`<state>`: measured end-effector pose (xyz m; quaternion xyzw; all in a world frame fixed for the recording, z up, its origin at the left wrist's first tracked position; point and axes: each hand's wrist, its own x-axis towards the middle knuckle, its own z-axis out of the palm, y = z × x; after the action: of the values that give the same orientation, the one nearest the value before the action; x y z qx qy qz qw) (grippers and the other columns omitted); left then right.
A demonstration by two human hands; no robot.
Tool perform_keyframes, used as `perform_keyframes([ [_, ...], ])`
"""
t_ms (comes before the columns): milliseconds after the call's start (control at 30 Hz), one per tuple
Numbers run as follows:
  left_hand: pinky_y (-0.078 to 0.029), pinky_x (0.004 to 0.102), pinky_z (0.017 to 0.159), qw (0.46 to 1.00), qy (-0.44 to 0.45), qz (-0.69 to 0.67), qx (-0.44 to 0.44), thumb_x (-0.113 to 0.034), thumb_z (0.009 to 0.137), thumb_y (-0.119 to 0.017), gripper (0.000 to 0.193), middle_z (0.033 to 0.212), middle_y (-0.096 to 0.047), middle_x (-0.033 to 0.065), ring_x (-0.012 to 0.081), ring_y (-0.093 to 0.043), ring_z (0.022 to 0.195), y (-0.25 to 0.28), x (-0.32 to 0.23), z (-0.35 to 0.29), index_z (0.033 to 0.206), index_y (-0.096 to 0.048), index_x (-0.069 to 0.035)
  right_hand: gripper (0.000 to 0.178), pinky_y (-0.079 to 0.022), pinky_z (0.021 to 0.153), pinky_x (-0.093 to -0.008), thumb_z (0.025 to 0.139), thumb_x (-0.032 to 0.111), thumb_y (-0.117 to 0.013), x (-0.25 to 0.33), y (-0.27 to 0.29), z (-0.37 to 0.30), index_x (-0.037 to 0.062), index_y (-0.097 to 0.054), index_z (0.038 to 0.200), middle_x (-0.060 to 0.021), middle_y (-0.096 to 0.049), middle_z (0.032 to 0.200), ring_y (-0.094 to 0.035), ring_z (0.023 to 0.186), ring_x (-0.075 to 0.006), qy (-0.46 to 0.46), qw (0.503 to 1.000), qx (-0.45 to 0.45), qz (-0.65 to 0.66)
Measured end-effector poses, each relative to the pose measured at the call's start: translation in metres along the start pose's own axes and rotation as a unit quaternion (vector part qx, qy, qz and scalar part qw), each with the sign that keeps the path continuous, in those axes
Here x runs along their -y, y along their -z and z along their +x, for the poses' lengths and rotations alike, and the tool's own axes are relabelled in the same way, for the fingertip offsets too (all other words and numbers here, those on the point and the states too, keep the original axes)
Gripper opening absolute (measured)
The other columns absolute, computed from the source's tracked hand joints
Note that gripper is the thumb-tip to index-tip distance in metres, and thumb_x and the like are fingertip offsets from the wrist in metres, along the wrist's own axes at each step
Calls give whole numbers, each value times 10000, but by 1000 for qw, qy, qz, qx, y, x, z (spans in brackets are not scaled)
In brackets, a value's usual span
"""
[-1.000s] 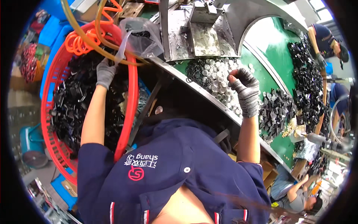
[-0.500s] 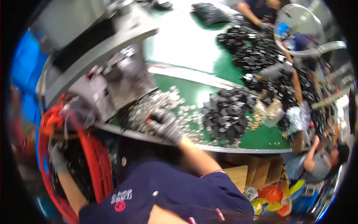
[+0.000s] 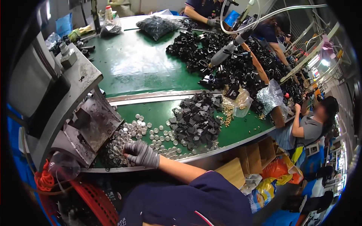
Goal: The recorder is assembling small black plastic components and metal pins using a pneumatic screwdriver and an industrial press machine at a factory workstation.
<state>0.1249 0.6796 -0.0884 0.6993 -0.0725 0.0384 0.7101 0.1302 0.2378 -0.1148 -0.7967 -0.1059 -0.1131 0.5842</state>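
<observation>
My right hand (image 3: 141,153), in a grey striped glove, rests at the near edge of a heap of small round silver caps (image 3: 138,128). Its fingers are curled together, and what they hold, if anything, is hidden. Down at the lower left, my left hand (image 3: 69,215), also gloved, is dim inside a red plastic basket (image 3: 94,199); its fingers cannot be made out. Beside the caps lies a pile of flat black pieces (image 3: 196,118). A few thin black rings (image 3: 113,153) lie by the machine's base.
A grey bench machine (image 3: 85,75) stands on the left. Brass-coloured small parts (image 3: 228,115) spill near a clear bag (image 3: 243,101). Beyond the metal strip, black assemblies (image 3: 226,64) are heaped under a hanging screwdriver (image 3: 226,54). Co-workers sit at the far side and right; cartons (image 3: 250,160) stand below.
The view has swung left and steadied, so the bench lies differently in the picture. My right hand stays at the silver caps; my left hand is lower in the basket and less visible.
</observation>
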Motion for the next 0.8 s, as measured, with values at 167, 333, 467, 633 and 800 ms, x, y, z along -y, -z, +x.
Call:
perform_keyframes([
  [167,-497,261,711,998,-55,37,20,-145,749,-701,598,1048,-580,76,184,-596,863,-50,-23,0,1298,-506,-11,91,-475,643,-350,800,105,-623,10,8,13,46,-605,868,-143,-592,765,-583,675,-283,27,996,-63,-62],
  [333,-508,275,744,991,-99,86,25,-138,738,-708,585,1046,-580,84,198,-604,890,-108,-60,1,1278,-524,-9,89,-480,645,-302,854,95,-644,34,9,36,15,-616,882,-52,-610,773,-584,697,-142,-10,995,-79,65],
  [467,-498,348,877,992,-68,59,87,-25,681,-661,524,1127,-559,118,235,-585,1044,-198,-72,16,1200,-595,-40,102,-466,691,-262,865,122,-656,71,2,40,31,-624,897,8,-601,806,-552,750,-78,-89,927,-72,357],
  [633,-451,370,957,944,-150,247,160,0,695,-611,535,1257,-516,134,242,-541,1123,-254,-37,42,1228,-578,-49,99,-450,728,-237,855,121,-662,73,-7,31,55,-623,917,20,-602,827,-549,780,-75,-139,874,-107,454],
  [800,-425,374,989,989,-100,3,106,-30,778,-579,687,1321,-474,133,241,-516,1168,-284,-4,34,1425,-354,-82,69,-449,724,-235,865,104,-639,75,-6,36,48,-611,895,16,-596,826,-541,788,-72,-147,886,-182,399],
])
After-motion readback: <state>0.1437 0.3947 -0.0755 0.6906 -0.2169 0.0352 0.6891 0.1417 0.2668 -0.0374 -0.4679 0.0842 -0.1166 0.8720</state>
